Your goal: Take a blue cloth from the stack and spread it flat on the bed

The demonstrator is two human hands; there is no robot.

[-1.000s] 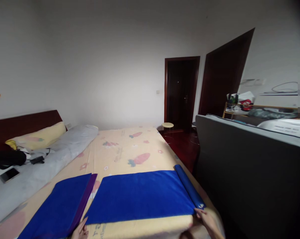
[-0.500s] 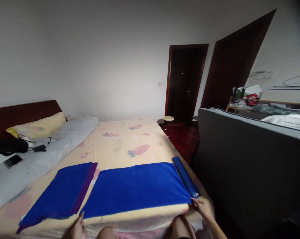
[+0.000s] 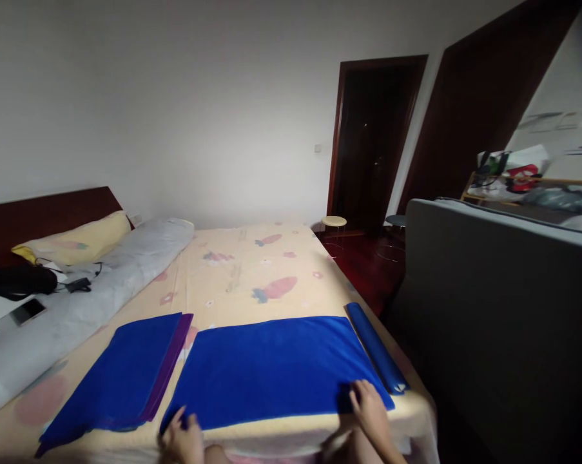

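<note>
Blue towel point(image 3: 271, 370) lies spread flat across the lower middle of the frame, on the near end of the bed point(image 3: 252, 270). Half a second ago both hands sat off its near corners on the sheet; now each rests on the cloth itself. The left hand point(image 3: 182, 438), at the bottom edge left of centre, has its fingers curled over the towel's near left corner. The right hand point(image 3: 368, 406), lower right, lies fingers together on the near right corner, bunching a small dark fold there. Just right of it lies a rolled blue towel point(image 3: 378, 348). Left, a folded blue and purple stack point(image 3: 121, 380). Farther, upper left, pillows point(image 3: 78, 241) and a phone point(image 3: 27, 310).
</note>
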